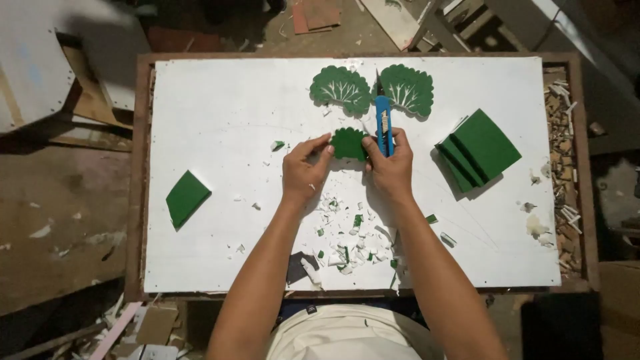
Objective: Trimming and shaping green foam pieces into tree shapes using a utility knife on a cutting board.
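My left hand [305, 168] pinches the left edge of a small green scalloped leaf piece [349, 143] on the white board [220, 113]. My right hand [390, 167] grips a blue utility knife [383, 124], its blade end pointing away from me, at the piece's right edge. Two finished green leaf shapes with white veins lie just beyond: one [340, 88] to the left of the knife, one [408, 89] to the right.
A stack of green foam sheets [480, 151] lies to the right, a single green sheet [186, 197] to the left. White and green offcuts [347, 240] litter the board near me. Wood scraps [563, 167] fill the tray's right edge. Debris covers the floor around.
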